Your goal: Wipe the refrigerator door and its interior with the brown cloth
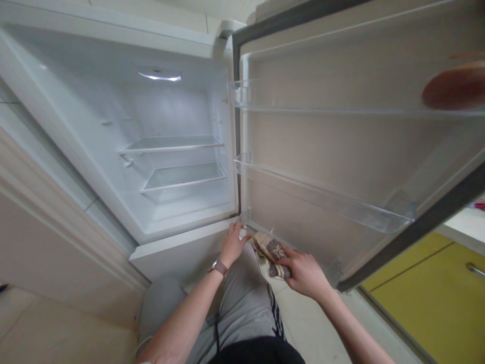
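Note:
My right hand [305, 270] grips a bunched cloth [278, 255] with a brown and cream pattern, low beside the open fridge door [326, 141]. My left hand [234, 242] reaches to the bottom hinge-side corner of the door, its fingers bent around a small whitish thing [243, 233] too small to name. A loose end of the cloth lies close to the left thumb. A watch with a brown strap [219, 267] is on my left wrist. Both hands are just above my knee, in front of the fridge's lower edge.
The fridge [182, 235] stands open with its light on and two glass shelves [185, 177] inside. Clear door racks [322, 194] jut out above my hands. Yellow cabinets [435, 298] stand at right. A blurred reddish-brown shape [454, 88] appears at upper right.

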The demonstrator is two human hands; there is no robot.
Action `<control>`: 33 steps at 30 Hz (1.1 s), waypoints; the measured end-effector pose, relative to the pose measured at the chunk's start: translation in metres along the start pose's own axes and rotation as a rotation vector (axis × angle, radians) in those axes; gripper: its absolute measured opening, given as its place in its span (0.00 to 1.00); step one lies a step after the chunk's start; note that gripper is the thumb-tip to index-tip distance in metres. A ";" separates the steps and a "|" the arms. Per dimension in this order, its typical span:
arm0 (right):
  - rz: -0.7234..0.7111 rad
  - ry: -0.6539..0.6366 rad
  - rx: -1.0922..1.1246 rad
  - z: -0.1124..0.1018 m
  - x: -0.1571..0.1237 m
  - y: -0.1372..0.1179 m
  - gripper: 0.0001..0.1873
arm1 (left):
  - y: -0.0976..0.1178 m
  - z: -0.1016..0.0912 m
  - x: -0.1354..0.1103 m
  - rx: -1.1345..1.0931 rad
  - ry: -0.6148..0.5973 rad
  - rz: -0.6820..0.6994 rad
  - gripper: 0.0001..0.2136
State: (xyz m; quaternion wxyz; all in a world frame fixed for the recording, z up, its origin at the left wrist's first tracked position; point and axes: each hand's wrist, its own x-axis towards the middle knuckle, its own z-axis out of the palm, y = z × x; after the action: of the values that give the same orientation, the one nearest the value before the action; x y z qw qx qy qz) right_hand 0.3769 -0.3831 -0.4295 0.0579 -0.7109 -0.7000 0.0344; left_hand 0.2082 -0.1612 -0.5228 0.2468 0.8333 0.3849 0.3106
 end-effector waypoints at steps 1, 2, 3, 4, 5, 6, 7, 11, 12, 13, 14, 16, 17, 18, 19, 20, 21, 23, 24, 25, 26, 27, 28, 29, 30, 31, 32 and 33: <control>0.002 -0.001 0.001 0.000 0.000 0.000 0.22 | 0.000 0.000 0.000 0.003 -0.003 0.000 0.14; 0.004 -0.003 0.001 0.000 0.000 0.000 0.22 | 0.000 0.000 0.000 0.006 -0.004 -0.001 0.14; 0.005 -0.004 0.001 0.000 0.000 0.000 0.22 | 0.000 0.000 0.000 0.008 -0.003 -0.004 0.14; 0.006 -0.004 0.001 0.000 0.000 0.000 0.22 | -0.001 0.000 0.000 0.009 -0.002 -0.005 0.14; 0.005 -0.002 0.002 0.000 0.000 0.000 0.22 | -0.001 0.001 0.000 0.010 -0.001 -0.004 0.14; 0.003 0.000 0.002 0.001 0.000 0.000 0.23 | -0.001 0.001 0.000 0.013 0.000 -0.004 0.14; 0.001 0.003 0.003 0.001 0.000 0.000 0.24 | -0.002 0.001 0.000 0.017 -0.001 -0.003 0.14; 0.002 0.007 0.020 0.001 0.000 0.000 0.24 | -0.002 0.001 0.001 0.038 -0.013 -0.008 0.14; 0.002 0.009 0.026 0.001 0.001 0.000 0.24 | -0.002 0.001 0.001 0.042 -0.012 -0.009 0.14; 0.001 0.010 0.029 0.001 0.001 0.000 0.23 | -0.002 0.001 0.001 0.044 -0.010 -0.009 0.14; 0.000 0.010 0.029 0.001 0.001 0.000 0.23 | -0.002 0.001 0.001 0.044 -0.008 -0.008 0.14; 0.001 0.008 0.025 0.001 0.001 0.000 0.23 | -0.001 0.000 0.001 0.038 -0.007 -0.005 0.14; 0.003 0.008 0.022 0.000 0.001 -0.001 0.23 | -0.001 0.000 0.001 0.033 -0.006 -0.003 0.14; 0.004 0.007 0.021 0.000 0.001 -0.001 0.23 | -0.001 0.000 0.001 0.028 -0.006 -0.001 0.14; 0.003 0.007 0.022 0.000 0.001 -0.001 0.22 | -0.001 0.000 0.000 0.023 -0.006 0.001 0.14; 0.003 0.007 0.024 0.000 0.001 -0.001 0.22 | -0.001 0.000 0.000 0.019 -0.005 0.001 0.14; 0.002 0.007 0.026 0.000 0.001 -0.001 0.21 | 0.000 -0.001 0.000 0.015 -0.004 0.001 0.14; -0.001 0.007 0.028 -0.001 0.001 -0.001 0.21 | 0.000 -0.001 0.000 0.007 -0.003 0.002 0.14; -0.002 0.007 0.028 0.000 0.001 -0.001 0.22 | 0.000 -0.001 0.000 0.004 -0.003 0.002 0.14; -0.001 0.006 0.026 0.000 0.001 -0.001 0.22 | 0.000 -0.001 0.000 0.004 -0.003 0.002 0.14; 0.000 0.005 0.022 0.000 0.001 -0.001 0.23 | 0.000 0.000 0.000 0.006 -0.004 0.001 0.14; 0.002 0.002 0.018 0.001 0.001 -0.001 0.23 | -0.001 0.000 0.001 0.009 -0.003 0.000 0.14; 0.004 -0.002 0.013 0.001 0.001 0.000 0.22 | -0.001 0.000 0.001 0.011 -0.003 0.001 0.14; 0.005 -0.004 0.010 0.001 0.001 0.000 0.22 | -0.002 0.001 0.001 0.012 -0.001 0.003 0.14; 0.005 -0.006 0.010 0.002 0.001 0.000 0.22 | -0.002 0.001 0.001 0.011 0.002 0.006 0.14; 0.005 -0.004 0.012 0.002 0.000 0.000 0.22 | -0.002 0.001 0.001 0.010 0.004 0.009 0.14; 0.006 -0.001 0.016 0.002 0.000 0.001 0.23 | -0.002 0.002 0.001 0.009 0.006 0.012 0.13; 0.006 0.003 0.019 0.002 0.000 0.001 0.23 | -0.002 0.002 0.001 0.010 0.006 0.011 0.13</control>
State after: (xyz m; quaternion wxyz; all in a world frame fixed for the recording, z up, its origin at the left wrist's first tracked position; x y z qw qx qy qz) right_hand 0.3774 -0.3828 -0.4313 0.0655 -0.7124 -0.6976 0.0404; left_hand 0.2085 -0.1597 -0.5250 0.2397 0.8358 0.3824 0.3127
